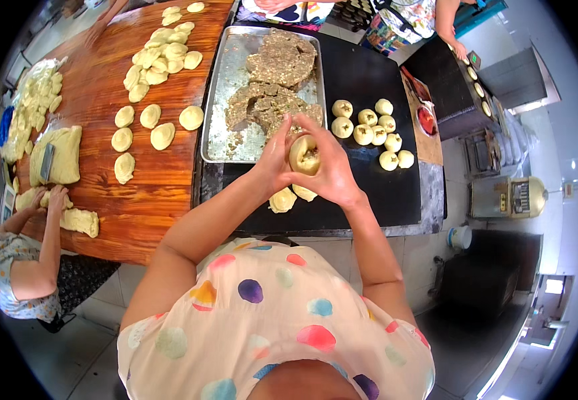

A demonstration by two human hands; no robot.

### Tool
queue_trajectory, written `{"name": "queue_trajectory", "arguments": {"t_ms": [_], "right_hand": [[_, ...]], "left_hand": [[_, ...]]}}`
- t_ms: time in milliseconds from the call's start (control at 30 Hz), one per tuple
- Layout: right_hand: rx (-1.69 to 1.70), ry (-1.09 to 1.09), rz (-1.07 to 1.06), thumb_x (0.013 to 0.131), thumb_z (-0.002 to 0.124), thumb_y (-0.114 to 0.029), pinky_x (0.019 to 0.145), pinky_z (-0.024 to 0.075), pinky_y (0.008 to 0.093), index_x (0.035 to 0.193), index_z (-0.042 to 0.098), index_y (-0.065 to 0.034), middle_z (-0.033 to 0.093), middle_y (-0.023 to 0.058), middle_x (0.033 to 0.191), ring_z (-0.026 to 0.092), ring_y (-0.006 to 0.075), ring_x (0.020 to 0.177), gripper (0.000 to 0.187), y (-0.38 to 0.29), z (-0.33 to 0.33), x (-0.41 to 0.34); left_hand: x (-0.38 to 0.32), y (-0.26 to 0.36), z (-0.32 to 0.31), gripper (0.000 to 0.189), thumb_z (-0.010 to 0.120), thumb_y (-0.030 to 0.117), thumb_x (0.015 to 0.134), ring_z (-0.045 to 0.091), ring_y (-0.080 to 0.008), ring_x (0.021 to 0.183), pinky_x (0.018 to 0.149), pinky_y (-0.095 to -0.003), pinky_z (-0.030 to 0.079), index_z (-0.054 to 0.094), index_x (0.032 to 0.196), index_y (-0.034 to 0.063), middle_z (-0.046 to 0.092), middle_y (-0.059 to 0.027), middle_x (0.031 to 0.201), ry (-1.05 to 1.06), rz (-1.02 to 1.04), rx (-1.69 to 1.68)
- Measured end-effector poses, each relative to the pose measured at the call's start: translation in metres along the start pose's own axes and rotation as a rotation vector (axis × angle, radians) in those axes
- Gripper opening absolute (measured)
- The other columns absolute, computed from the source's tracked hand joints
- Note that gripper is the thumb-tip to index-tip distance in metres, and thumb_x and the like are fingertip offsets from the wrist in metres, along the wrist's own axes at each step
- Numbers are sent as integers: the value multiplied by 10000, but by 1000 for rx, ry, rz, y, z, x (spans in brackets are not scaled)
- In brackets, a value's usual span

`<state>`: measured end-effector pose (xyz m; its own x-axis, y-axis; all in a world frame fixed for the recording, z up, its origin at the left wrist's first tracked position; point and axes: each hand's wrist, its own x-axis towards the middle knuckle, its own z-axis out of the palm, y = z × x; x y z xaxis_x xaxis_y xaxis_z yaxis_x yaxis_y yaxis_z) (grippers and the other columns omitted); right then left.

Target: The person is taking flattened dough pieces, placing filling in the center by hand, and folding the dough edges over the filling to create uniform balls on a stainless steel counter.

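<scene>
Between my two hands is a cupped round of dough (305,156) with filling showing at its opening. My left hand (275,159) wraps its left side, and my right hand (335,167) curves around the right side, thumb below. Under my hands, two flattened dough pieces (283,200) lie on the black worktop (369,200), partly hidden by my right hand. Just beyond is a metal tray (226,70) with crumbly brown filling (283,62) in large lumps. To the right, several filled dough balls (364,134) sit grouped on the black surface, filling visible at many of their tops.
On the left, a wooden table (164,210) bears several dough discs (150,116) and a dough slab (64,155) with a scraper (47,161) on it. A co-worker's hands (58,197) press dough there. Other people stand across the worktop. A red dish (426,120) lies at right.
</scene>
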<state>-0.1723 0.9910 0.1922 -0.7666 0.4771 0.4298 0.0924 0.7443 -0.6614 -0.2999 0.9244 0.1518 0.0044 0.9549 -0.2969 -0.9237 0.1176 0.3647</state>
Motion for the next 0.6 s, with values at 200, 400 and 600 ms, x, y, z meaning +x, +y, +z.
{"name": "queue_trajectory", "arguments": {"t_ms": [200,400,600], "right_hand": [[564,437,353,844,648,-36,780,535,317,903,636,-13,689,103,908,661,178,828,65,6,20,1],[1568,825,969,909,576,-211,835,539,425,1030,624,-27,678,114,988,651,275,934,226,46,27,5],[1954,789,938,892,590,-207,896,527,438,1028,635,-27,678,142,1045,642,311,995,230,67,21,-5]], "left_hand": [[-15,14,17,776,373,720,917,521,-273,1238,1038,-517,398,436,1376,99,492,-119,1364,-191,-177,-177],[-4,12,-19,848,357,722,920,487,-310,1254,1040,-533,384,339,1462,70,459,-140,1390,-32,-8,94],[-7,19,-27,787,344,653,965,450,-291,1316,1080,-506,372,361,1450,33,455,-173,1425,-31,41,114]]}}
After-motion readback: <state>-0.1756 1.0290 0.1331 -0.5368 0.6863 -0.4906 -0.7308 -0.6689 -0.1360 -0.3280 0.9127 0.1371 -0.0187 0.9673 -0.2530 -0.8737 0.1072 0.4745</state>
